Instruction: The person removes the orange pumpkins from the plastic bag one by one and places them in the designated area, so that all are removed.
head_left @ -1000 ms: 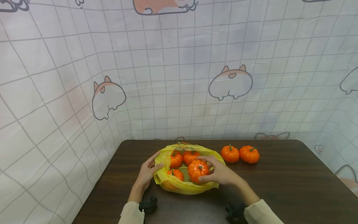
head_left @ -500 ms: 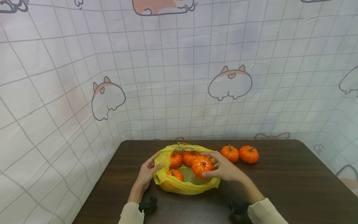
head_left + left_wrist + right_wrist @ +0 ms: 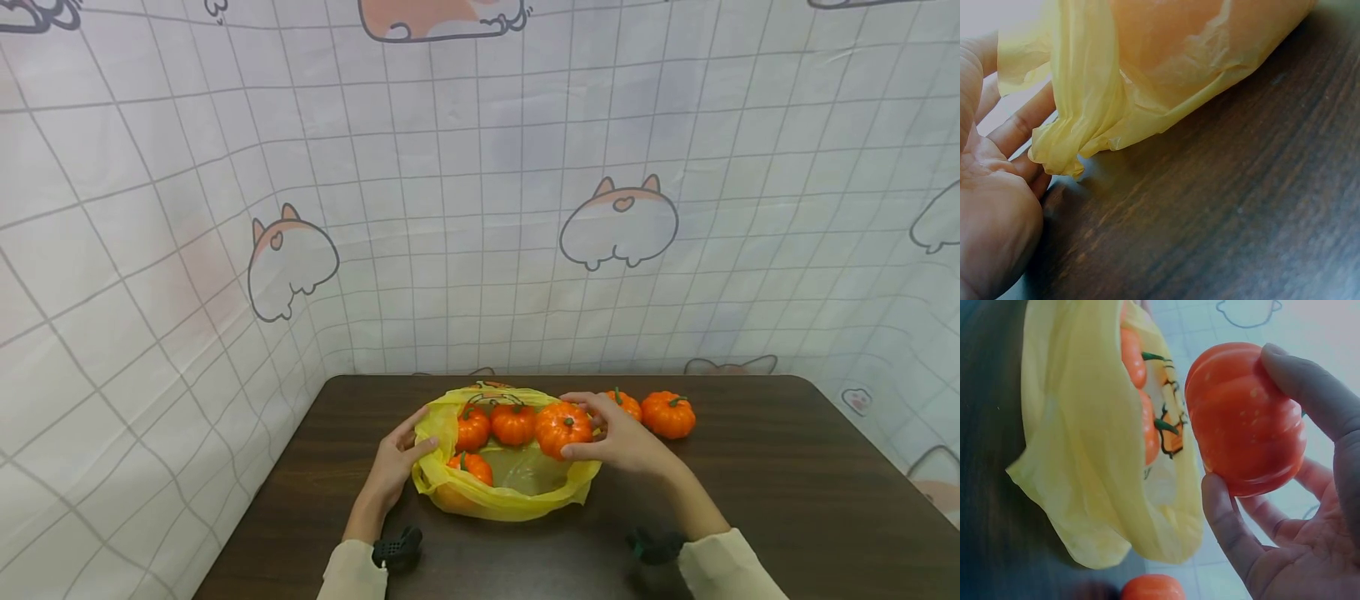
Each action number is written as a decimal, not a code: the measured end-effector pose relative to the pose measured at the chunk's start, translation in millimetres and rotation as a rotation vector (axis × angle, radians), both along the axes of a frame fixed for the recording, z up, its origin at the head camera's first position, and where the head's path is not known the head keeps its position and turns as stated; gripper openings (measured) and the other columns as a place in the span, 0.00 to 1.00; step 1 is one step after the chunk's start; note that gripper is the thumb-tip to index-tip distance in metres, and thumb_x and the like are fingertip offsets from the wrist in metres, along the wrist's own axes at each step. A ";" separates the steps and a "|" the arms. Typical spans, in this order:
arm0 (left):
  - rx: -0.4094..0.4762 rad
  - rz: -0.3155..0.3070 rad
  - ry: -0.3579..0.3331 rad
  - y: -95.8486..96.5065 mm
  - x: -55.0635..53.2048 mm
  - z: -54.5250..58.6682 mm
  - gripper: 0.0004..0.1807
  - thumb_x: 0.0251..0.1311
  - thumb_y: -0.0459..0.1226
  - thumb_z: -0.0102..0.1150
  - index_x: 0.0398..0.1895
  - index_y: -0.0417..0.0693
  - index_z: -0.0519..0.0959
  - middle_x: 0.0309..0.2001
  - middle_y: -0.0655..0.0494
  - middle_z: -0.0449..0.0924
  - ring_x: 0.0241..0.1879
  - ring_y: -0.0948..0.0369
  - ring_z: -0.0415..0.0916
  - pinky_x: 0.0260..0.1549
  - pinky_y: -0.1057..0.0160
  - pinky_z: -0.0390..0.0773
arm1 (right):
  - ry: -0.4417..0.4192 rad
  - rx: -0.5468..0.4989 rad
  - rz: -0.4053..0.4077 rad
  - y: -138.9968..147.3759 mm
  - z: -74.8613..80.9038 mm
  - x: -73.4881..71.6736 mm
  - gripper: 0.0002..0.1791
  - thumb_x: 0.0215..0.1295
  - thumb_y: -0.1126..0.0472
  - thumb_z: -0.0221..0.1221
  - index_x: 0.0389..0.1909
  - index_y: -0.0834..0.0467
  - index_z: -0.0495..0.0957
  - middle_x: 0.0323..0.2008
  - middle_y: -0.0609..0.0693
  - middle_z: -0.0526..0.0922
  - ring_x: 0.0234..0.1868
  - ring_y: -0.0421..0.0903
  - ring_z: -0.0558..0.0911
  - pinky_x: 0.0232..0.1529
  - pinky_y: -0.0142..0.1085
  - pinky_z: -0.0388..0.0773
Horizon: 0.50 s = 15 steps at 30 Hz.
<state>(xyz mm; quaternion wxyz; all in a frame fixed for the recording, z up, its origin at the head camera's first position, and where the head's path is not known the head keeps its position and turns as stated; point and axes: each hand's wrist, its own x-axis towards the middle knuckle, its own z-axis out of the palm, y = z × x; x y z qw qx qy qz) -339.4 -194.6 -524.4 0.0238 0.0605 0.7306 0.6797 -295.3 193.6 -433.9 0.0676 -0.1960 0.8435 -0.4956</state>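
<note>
A yellow plastic bag (image 3: 498,506) lies with its mouth open on the dark table, three small orange toy pumpkins showing inside: one at back left (image 3: 472,430), one at the back (image 3: 513,426), one at front left (image 3: 472,468). My left hand (image 3: 392,467) holds the bag's left rim, thumb over the edge and fingers along the outer side. Between the thumb and fingers of my right hand (image 3: 630,440) is another toy pumpkin (image 3: 562,428), raised at the bag's right rim. In the right wrist view this pumpkin (image 3: 1244,419) is beside the bag (image 3: 1085,437).
Two more toy pumpkins stand at the table's back, right of the bag: the nearer one (image 3: 624,403) partly hidden by my right hand, the other (image 3: 669,415) beside it. A white grid-patterned cloth (image 3: 487,208) hangs behind the brown table (image 3: 780,467).
My right hand has lifted the pumpkin from inside the bag and moved it right, towards the rim. The left hand stays at the bag's left side.
</note>
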 end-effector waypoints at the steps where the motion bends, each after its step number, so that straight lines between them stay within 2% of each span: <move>1: 0.000 0.000 0.001 0.0 -0.1 0.0 0.36 0.66 0.43 0.68 0.76 0.66 0.68 0.69 0.46 0.75 0.65 0.52 0.76 0.58 0.56 0.82 | 0.000 0.006 -0.016 1.3 0.8 0.3 0.43 0.60 0.47 0.73 0.74 0.44 0.65 0.69 0.60 0.65 0.59 0.57 0.74 0.50 0.43 0.83; 5: 0.000 0.000 0.001 -0.1 0.2 -0.1 0.35 0.66 0.43 0.68 0.76 0.67 0.68 0.70 0.45 0.74 0.65 0.51 0.76 0.58 0.57 0.82 | 0.021 0.035 -0.061 7.2 3.7 1.2 0.43 0.58 0.45 0.74 0.73 0.43 0.67 0.68 0.59 0.65 0.61 0.59 0.69 0.49 0.44 0.81; 15: 0.007 -0.002 0.008 -0.2 0.1 0.1 0.35 0.66 0.44 0.67 0.76 0.65 0.68 0.70 0.45 0.73 0.66 0.51 0.75 0.58 0.57 0.82 | 0.085 0.052 -0.095 23.0 7.3 -2.1 0.42 0.61 0.45 0.72 0.74 0.47 0.66 0.69 0.59 0.64 0.62 0.60 0.70 0.53 0.48 0.81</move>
